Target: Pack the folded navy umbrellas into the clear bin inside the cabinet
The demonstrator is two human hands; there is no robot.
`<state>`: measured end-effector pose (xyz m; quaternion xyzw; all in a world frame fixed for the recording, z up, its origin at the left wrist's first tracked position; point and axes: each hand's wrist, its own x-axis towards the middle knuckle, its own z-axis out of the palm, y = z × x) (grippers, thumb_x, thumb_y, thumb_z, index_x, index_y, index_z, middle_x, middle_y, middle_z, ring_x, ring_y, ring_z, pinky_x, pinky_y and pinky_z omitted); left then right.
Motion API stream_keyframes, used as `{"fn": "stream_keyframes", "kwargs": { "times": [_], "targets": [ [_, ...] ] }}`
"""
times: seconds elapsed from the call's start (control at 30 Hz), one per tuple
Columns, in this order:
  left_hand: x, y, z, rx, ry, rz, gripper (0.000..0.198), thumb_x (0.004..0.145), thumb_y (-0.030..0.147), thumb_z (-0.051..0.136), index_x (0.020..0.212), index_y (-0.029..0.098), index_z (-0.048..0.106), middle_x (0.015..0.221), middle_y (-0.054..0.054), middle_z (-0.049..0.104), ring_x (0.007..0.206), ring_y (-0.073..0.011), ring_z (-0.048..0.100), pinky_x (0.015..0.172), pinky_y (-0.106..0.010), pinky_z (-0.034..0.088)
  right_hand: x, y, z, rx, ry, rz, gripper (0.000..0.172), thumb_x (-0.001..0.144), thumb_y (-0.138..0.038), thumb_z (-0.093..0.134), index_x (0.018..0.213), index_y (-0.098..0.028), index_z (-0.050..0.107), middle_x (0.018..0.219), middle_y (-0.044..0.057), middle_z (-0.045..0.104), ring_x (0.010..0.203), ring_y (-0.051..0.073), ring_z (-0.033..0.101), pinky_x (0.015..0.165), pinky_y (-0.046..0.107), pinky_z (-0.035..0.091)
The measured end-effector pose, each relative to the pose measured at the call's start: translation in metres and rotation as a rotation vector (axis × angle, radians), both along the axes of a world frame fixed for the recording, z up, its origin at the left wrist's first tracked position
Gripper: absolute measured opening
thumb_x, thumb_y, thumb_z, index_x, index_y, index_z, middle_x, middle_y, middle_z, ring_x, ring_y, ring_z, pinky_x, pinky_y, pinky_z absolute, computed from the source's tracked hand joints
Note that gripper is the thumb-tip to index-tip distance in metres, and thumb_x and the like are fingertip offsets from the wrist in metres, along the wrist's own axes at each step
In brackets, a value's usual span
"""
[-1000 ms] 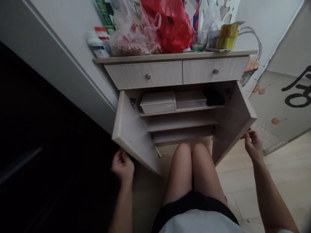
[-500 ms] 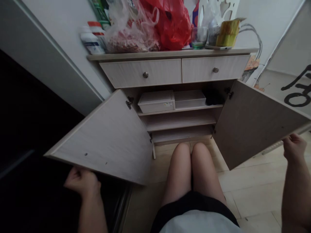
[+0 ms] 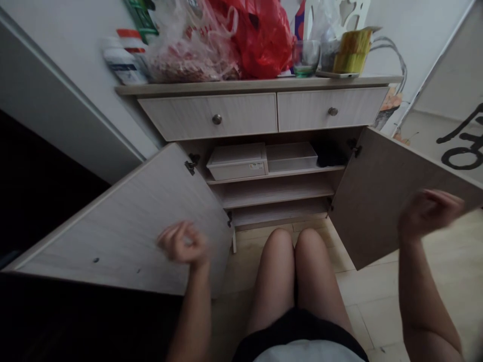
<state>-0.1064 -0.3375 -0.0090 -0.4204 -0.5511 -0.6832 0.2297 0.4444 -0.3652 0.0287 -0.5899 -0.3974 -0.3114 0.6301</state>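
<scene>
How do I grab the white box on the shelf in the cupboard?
Come from the front, where the shelf is open. Hold the lower part of the white box with both hands, one at its left end and one along its front. Its right end sits close beside the clear box, and its top looks like a lid, which might lift off.

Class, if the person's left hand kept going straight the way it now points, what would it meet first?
The left hand would probably meet the inside of the open cabinet door first, though the hand is blurred and the depth is hard to judge.

Cabinet doors (image 3: 121, 236) either side, boxes (image 3: 237, 162) on shelf (image 3: 275, 176)
</scene>
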Motion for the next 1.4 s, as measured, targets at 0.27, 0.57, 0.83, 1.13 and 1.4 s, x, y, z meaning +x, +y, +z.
{"fn": "stream_keyframes", "kwargs": {
  "times": [0.27, 0.57, 0.83, 1.13, 1.4],
  "targets": [
    [0.127, 0.196, 0.044, -0.505, 0.590, -0.625, 0.019, 0.092, 0.032, 0.058, 0.085, 0.024, 0.073, 0.093, -0.012, 0.071, 0.099, -0.0292, 0.062, 0.094, -0.045, 0.044, -0.082, 0.185, 0.007, -0.594, -0.407, 0.457, 0.032, 0.098, -0.031, 0.045, 0.097, -0.019, 0.075, 0.101, 0.014, 0.068, 0.095, 0.028, 0.060, 0.081, 0.041, 0.045],
    [0.163, 0.292, 0.044, -0.733, 0.730, -0.765, 0.036, 0.085, 0.027, 0.063, 0.050, 0.021, 0.056, 0.067, -0.013, 0.062, 0.106, -0.0338, 0.061, 0.105, -0.052, 0.036, -0.088, 0.285, -0.006, -0.989, -0.666, 0.290, 0.022, 0.093, -0.017, 0.055, 0.100, -0.012, 0.076, 0.112, 0.019, 0.068, 0.100, 0.029, 0.057, 0.079, 0.037, 0.038],
    [0.164, 0.303, 0.037, -0.759, 0.774, -0.748, 0.037, 0.080, 0.016, 0.062, 0.045, 0.023, 0.052, 0.056, -0.012, 0.058, 0.104, -0.0342, 0.061, 0.107, -0.055, 0.033, -0.085, 0.299, -0.004, -1.051, -0.720, 0.314, 0.026, 0.094, -0.012, 0.049, 0.093, -0.013, 0.075, 0.103, 0.018, 0.070, 0.096, 0.026, 0.057, 0.080, 0.036, 0.034],
    [0.158, 0.265, 0.054, -0.706, 0.845, -0.752, 0.026, 0.084, 0.012, 0.060, 0.060, 0.022, 0.065, 0.073, -0.012, 0.066, 0.103, -0.0320, 0.057, 0.100, -0.051, 0.035, -0.066, 0.248, 0.015, -0.993, -0.826, 0.254, 0.032, 0.096, -0.011, 0.042, 0.105, -0.010, 0.072, 0.103, 0.019, 0.068, 0.098, 0.028, 0.056, 0.082, 0.040, 0.033],
    [0.127, 0.146, 0.035, -0.603, 0.918, -0.724, 0.016, 0.092, 0.023, 0.060, 0.088, 0.027, 0.075, 0.085, -0.010, 0.070, 0.093, -0.0290, 0.056, 0.086, -0.046, 0.038, -0.064, 0.135, -0.001, -0.916, -0.910, 0.310, 0.025, 0.099, -0.015, 0.046, 0.099, -0.016, 0.071, 0.096, 0.013, 0.068, 0.091, 0.025, 0.055, 0.076, 0.035, 0.030]
  ]
}}
